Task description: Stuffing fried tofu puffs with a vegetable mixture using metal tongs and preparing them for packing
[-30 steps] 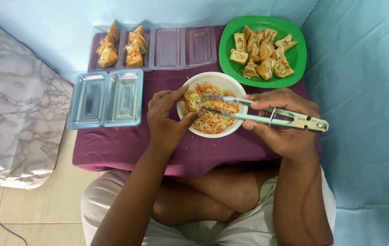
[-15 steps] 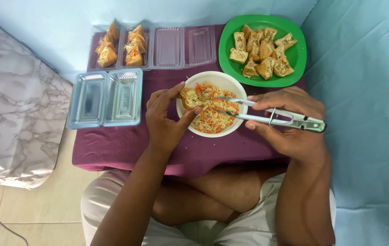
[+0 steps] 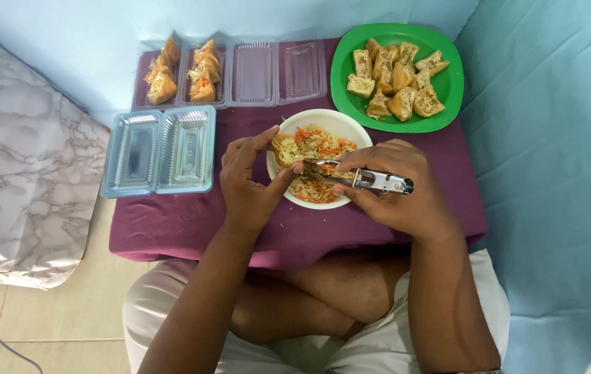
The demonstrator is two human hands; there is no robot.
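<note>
My left hand [image 3: 250,183] holds a fried tofu pocket [image 3: 284,148] over the left rim of a white bowl [image 3: 347,123] of shredded orange and pale vegetable filling [image 3: 313,142]. My right hand [image 3: 396,190] grips metal tongs [image 3: 358,177], their tips pointing left at the tofu pocket just above the filling. Both hands meet over the bowl on the purple cloth [image 3: 178,221].
A green plate [image 3: 453,83] of several fried tofu pieces stands at the back right. A clear tray [image 3: 268,73] at the back holds stuffed pieces in its left compartments. Another clear tray [image 3: 159,149], with nothing in it, lies at the left. Pale blue fabric surrounds the low table.
My right hand has drawn the tongs left and turned them, so the tips now reach the tofu pocket. My left hand stays at the bowl's left rim.
</note>
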